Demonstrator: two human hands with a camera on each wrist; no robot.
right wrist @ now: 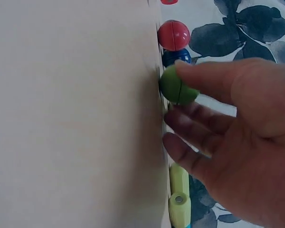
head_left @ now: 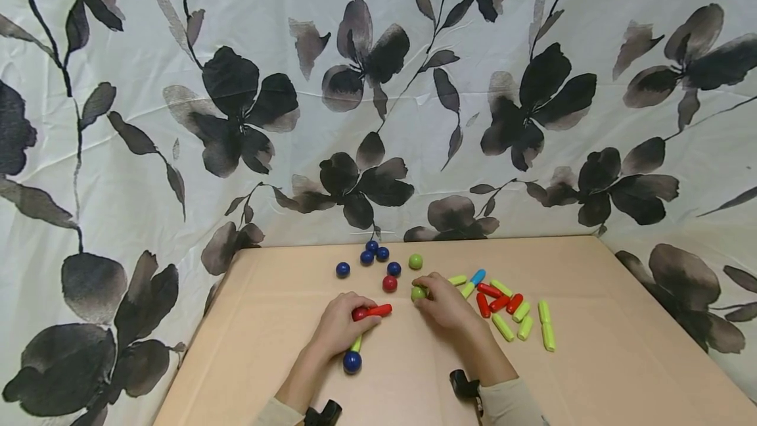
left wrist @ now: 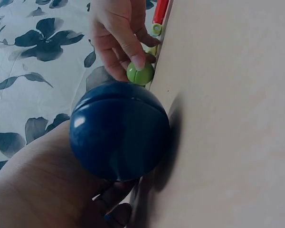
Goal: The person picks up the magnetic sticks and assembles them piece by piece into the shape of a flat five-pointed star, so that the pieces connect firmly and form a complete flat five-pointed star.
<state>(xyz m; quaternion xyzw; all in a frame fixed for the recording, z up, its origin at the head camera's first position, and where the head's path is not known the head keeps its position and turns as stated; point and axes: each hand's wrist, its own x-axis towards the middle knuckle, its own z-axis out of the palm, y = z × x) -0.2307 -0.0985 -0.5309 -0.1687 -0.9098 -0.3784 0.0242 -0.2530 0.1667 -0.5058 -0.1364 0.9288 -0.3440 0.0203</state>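
My left hand (head_left: 345, 322) holds a red ball (head_left: 358, 314) at its fingertips, with a red rod (head_left: 379, 310) pointing right from it. A yellow-green rod (head_left: 357, 344) runs from under that hand to a large blue ball (head_left: 352, 363), which bulks in front of the left wrist camera. The joint between these pieces is hidden by the hand. To the right, my right hand (head_left: 445, 304) pinches a green ball (head_left: 418, 293) between thumb and fingers, low at the tabletop. The right wrist view shows the seam on this green ball (right wrist: 179, 85).
Several blue balls (head_left: 367, 258) lie at the back of the table (head_left: 284, 281), with another red ball (head_left: 389, 283) and a second green ball (head_left: 416, 261). Red rods (head_left: 499, 303), yellow-green rods (head_left: 503, 327) and a blue rod (head_left: 478, 276) are scattered right of the right hand. Floral cloth (head_left: 437, 117) hangs behind.
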